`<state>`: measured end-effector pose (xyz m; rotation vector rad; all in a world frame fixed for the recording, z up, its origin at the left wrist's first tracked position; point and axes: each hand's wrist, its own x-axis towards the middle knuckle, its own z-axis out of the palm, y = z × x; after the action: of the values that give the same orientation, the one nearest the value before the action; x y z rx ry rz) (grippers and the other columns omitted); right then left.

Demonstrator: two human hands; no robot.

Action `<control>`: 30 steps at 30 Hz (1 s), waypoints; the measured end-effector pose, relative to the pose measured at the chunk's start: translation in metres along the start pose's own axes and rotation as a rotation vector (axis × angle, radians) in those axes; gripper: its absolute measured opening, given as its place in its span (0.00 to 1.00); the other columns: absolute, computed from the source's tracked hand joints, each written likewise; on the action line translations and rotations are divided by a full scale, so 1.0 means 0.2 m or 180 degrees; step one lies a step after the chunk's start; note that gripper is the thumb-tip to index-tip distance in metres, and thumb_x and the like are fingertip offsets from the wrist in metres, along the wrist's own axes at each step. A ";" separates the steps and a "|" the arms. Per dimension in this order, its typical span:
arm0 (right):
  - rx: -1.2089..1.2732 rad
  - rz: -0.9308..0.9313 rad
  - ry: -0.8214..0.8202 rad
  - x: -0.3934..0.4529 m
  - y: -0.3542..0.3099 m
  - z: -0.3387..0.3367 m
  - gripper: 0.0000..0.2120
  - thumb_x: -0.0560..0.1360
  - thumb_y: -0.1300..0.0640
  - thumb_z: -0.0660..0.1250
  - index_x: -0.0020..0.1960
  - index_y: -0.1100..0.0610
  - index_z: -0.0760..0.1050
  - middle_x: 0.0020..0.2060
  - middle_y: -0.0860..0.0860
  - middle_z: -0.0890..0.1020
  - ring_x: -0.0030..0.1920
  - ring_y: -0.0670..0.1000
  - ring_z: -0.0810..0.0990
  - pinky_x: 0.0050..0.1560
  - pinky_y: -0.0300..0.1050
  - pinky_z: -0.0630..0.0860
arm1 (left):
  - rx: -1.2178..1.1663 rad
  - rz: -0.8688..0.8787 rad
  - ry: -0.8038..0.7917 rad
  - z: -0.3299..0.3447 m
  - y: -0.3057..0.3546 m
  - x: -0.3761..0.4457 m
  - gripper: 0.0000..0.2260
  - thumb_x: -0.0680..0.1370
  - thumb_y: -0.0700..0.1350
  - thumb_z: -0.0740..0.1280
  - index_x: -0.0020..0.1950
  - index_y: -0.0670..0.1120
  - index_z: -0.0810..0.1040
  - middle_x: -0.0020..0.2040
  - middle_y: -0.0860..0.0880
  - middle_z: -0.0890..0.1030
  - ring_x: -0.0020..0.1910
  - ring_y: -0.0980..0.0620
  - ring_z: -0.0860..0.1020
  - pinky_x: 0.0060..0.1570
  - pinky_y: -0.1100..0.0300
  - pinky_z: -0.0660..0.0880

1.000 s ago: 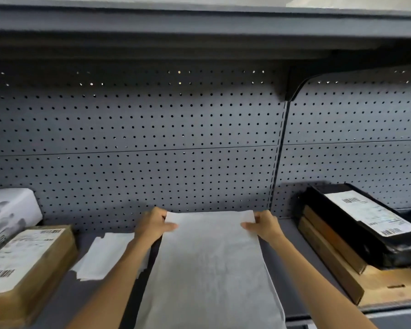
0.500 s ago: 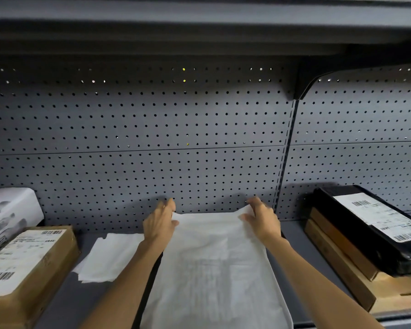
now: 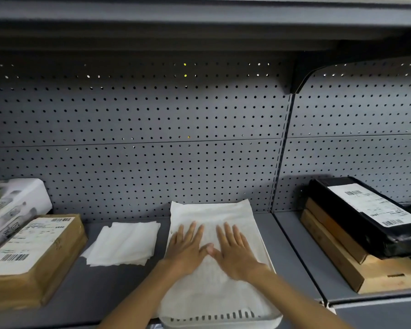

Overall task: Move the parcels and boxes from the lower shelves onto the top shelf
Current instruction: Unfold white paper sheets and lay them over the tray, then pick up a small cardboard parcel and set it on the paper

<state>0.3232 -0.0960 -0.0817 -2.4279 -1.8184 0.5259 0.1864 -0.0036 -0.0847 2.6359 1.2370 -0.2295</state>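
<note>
A flat white mailer parcel [image 3: 214,212] lies on the grey shelf [image 3: 287,248], its far end at the pegboard back wall and its near end over the shelf's front edge. My left hand [image 3: 188,250] and my right hand [image 3: 235,252] rest flat on top of it side by side, fingers spread, thumbs touching. Neither hand grips anything. A smaller white folded parcel [image 3: 126,243] lies just left of the mailer.
At the left stands a brown labelled box [image 3: 33,255] with a white box [image 3: 12,210] behind it. On the right section a black labelled parcel [image 3: 370,214] lies on stacked brown cartons [image 3: 356,264]. A grey perforated back panel [image 3: 152,138] and an overhead shelf [image 3: 199,17] enclose the space.
Both hands let go of the mailer's far corners and drew back onto its middle, now lying flat. The mailer slid farther in and lies flat on the shelf.
</note>
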 end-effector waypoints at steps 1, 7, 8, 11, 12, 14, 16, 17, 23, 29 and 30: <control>-0.0017 0.0018 0.0017 0.00 0.02 0.00 0.58 0.56 0.26 0.23 0.81 0.52 0.31 0.80 0.53 0.31 0.80 0.56 0.29 0.80 0.53 0.34 | -0.0015 -0.0048 -0.0011 0.00 0.01 0.00 0.31 0.82 0.64 0.42 0.82 0.54 0.37 0.82 0.51 0.35 0.80 0.40 0.35 0.78 0.46 0.38; -0.0013 0.0278 0.0031 -0.04 0.11 -0.04 0.42 0.76 0.29 0.34 0.82 0.52 0.32 0.81 0.54 0.32 0.80 0.58 0.30 0.80 0.55 0.33 | -0.0120 -0.0122 0.0051 0.01 0.01 -0.02 0.31 0.82 0.65 0.41 0.81 0.54 0.37 0.82 0.51 0.35 0.80 0.40 0.34 0.78 0.46 0.37; -0.0018 0.0303 0.0043 -0.05 0.11 -0.04 0.40 0.79 0.31 0.37 0.82 0.52 0.32 0.81 0.54 0.33 0.80 0.58 0.30 0.80 0.55 0.34 | -0.0136 -0.0105 0.0035 0.00 0.01 -0.02 0.31 0.82 0.65 0.41 0.81 0.54 0.36 0.82 0.51 0.35 0.80 0.41 0.34 0.78 0.46 0.37; 0.0111 0.0288 0.0164 -0.06 0.09 -0.04 0.40 0.81 0.32 0.41 0.82 0.55 0.33 0.81 0.55 0.34 0.81 0.56 0.32 0.80 0.53 0.35 | -0.0254 0.0023 0.0262 -0.03 0.02 -0.06 0.30 0.83 0.63 0.43 0.82 0.53 0.38 0.82 0.50 0.36 0.80 0.45 0.35 0.78 0.49 0.38; 0.0184 0.0227 0.0255 -0.06 0.08 -0.05 0.40 0.81 0.32 0.42 0.82 0.56 0.34 0.82 0.54 0.36 0.81 0.56 0.33 0.80 0.52 0.36 | -0.0356 0.0117 0.0455 -0.05 0.04 -0.08 0.30 0.84 0.61 0.45 0.82 0.52 0.40 0.83 0.49 0.39 0.81 0.46 0.37 0.78 0.50 0.40; 0.0297 -0.0014 0.0609 -0.08 0.04 -0.08 0.36 0.83 0.37 0.47 0.83 0.57 0.43 0.83 0.54 0.46 0.83 0.55 0.44 0.82 0.50 0.46 | -0.0641 0.0285 0.0961 -0.10 0.06 -0.15 0.27 0.85 0.56 0.50 0.83 0.51 0.49 0.83 0.50 0.51 0.82 0.49 0.49 0.78 0.54 0.50; 0.0485 -0.0266 0.1250 -0.11 -0.04 -0.13 0.24 0.85 0.44 0.52 0.77 0.53 0.66 0.75 0.52 0.71 0.73 0.56 0.72 0.69 0.49 0.69 | -0.0899 0.0283 0.1535 -0.16 0.07 -0.22 0.20 0.85 0.51 0.55 0.76 0.52 0.67 0.75 0.51 0.71 0.72 0.49 0.71 0.66 0.54 0.70; 0.0576 -0.0350 0.1514 -0.13 -0.10 -0.15 0.18 0.85 0.47 0.53 0.67 0.50 0.75 0.64 0.50 0.81 0.61 0.55 0.81 0.58 0.49 0.75 | -0.0984 0.0196 0.1782 -0.19 0.06 -0.27 0.15 0.84 0.49 0.57 0.69 0.52 0.75 0.66 0.50 0.80 0.62 0.47 0.79 0.56 0.54 0.75; 0.0850 -0.0725 0.1946 -0.20 -0.48 -0.22 0.19 0.85 0.47 0.54 0.39 0.55 0.65 0.31 0.53 0.76 0.35 0.60 0.72 0.35 0.49 0.65 | -0.1064 -0.0227 0.2728 -0.34 -0.16 -0.50 0.06 0.80 0.46 0.63 0.47 0.48 0.80 0.36 0.46 0.82 0.37 0.42 0.81 0.34 0.55 0.74; 0.1070 -0.1183 0.1615 -0.20 -0.92 -0.25 0.16 0.85 0.51 0.53 0.42 0.53 0.72 0.39 0.55 0.82 0.41 0.59 0.78 0.40 0.49 0.71 | -0.1148 -0.0383 0.2832 -0.50 -0.49 -0.70 0.07 0.79 0.48 0.63 0.51 0.51 0.82 0.39 0.46 0.83 0.40 0.42 0.81 0.36 0.53 0.76; 0.1070 -0.1232 0.1648 -0.20 -0.97 -0.27 0.14 0.85 0.53 0.53 0.44 0.54 0.72 0.39 0.55 0.82 0.41 0.59 0.77 0.39 0.49 0.70 | -0.1167 -0.0392 0.2875 -0.53 -0.53 -0.73 0.08 0.79 0.48 0.64 0.52 0.52 0.82 0.38 0.46 0.82 0.39 0.42 0.80 0.35 0.54 0.74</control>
<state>0.1505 -0.0671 0.0263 -1.7244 -1.7296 0.1327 0.0175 -0.0171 0.0363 2.3514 1.4635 1.1678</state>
